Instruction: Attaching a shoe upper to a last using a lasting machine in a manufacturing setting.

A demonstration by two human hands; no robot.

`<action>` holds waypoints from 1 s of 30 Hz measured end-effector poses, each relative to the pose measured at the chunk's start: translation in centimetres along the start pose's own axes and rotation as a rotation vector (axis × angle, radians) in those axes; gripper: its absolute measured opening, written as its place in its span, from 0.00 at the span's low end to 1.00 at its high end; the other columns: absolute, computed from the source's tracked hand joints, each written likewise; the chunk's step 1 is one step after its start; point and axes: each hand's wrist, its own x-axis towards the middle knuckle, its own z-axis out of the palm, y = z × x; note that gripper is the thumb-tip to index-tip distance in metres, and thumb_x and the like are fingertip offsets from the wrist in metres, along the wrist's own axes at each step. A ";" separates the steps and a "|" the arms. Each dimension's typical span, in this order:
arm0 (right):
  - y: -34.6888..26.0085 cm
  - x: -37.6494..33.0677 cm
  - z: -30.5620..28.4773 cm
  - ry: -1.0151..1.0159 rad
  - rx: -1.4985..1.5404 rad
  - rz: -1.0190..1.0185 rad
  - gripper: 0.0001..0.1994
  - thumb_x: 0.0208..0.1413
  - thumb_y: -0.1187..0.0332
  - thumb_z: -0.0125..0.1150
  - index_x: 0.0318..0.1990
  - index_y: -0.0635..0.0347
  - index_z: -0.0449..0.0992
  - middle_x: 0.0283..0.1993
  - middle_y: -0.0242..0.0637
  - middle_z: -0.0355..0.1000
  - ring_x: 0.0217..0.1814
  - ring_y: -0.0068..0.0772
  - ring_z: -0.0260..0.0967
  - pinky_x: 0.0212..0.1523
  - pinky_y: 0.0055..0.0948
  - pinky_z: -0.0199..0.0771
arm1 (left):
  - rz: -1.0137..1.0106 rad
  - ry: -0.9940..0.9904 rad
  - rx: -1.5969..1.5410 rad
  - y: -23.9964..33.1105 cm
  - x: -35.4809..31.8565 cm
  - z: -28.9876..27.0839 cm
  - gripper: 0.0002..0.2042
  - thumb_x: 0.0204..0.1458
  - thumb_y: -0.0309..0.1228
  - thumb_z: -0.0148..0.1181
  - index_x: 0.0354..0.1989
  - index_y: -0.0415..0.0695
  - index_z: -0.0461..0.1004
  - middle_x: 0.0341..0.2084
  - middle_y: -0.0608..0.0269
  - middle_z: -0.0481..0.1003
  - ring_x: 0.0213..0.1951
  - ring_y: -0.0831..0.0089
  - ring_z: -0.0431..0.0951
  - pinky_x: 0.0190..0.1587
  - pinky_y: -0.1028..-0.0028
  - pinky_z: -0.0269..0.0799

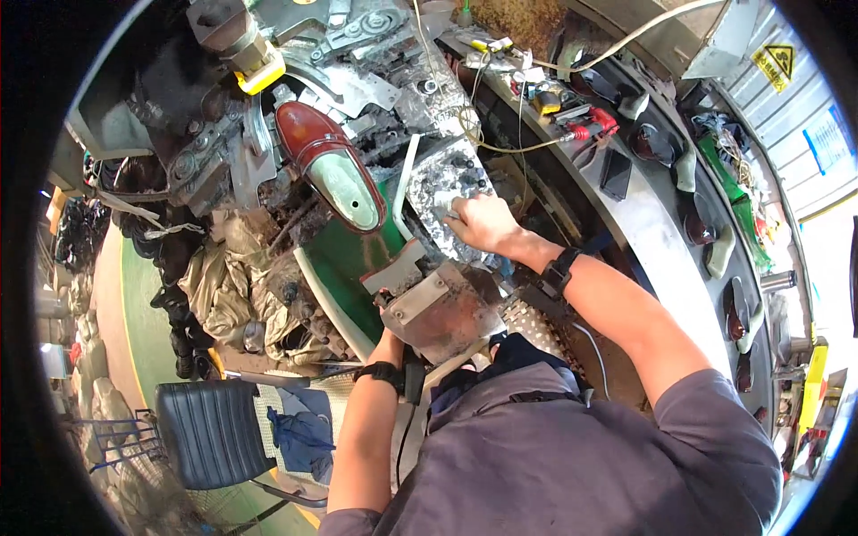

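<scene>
A reddish-brown leather loafer (308,134) with a pale green insole sits tilted in the machine (357,94), its toe pointing away to the left. My right hand (487,223) is to the right of the shoe, over a worn, speckled metal panel (429,183) with small dark knobs. Its fingers are curled closed around or against something small and whitish that I cannot make out. Lower down, my left hand (390,347) reaches behind a rusty metal plate (447,313); the plate covers its fingers. Neither hand touches the loafer.
On the right, a curved conveyor (693,183) carries several dark shoes. A red power tool (590,125) and a black phone (616,172) lie on its metal ledge. A black chair (210,435) stands at lower left, near crumpled tan cloth (228,268). A cable hangs across the top.
</scene>
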 end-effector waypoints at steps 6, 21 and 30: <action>-0.1 0.2 1.8 0.263 -0.037 -0.156 0.15 0.59 0.56 0.62 0.31 0.60 0.78 0.21 0.50 0.75 0.27 0.55 0.77 0.31 0.49 0.78 | -0.078 0.242 0.146 -1.9 -4.3 -4.9 0.29 0.50 0.31 0.70 0.61 0.46 0.67 0.51 0.56 0.79 0.50 0.60 0.80 0.52 0.67 0.74; -12.1 -8.4 -11.5 0.023 1.073 -0.624 0.36 0.55 0.62 0.75 0.70 0.59 0.66 0.66 0.42 0.72 0.69 0.32 0.66 0.64 0.34 0.70 | 0.143 0.062 -0.993 24.1 -8.6 -20.1 0.21 0.66 0.47 0.52 0.46 0.39 0.79 0.39 0.54 0.83 0.38 0.60 0.84 0.45 0.62 0.82; -10.1 -16.3 -15.4 0.619 0.990 -0.451 0.44 0.43 0.60 0.85 0.67 0.65 0.68 0.54 0.39 0.77 0.52 0.29 0.75 0.56 0.33 0.74 | 0.015 -0.729 -0.996 25.7 -2.3 -5.3 0.18 0.68 0.40 0.47 0.54 0.39 0.75 0.47 0.51 0.81 0.46 0.58 0.83 0.50 0.58 0.83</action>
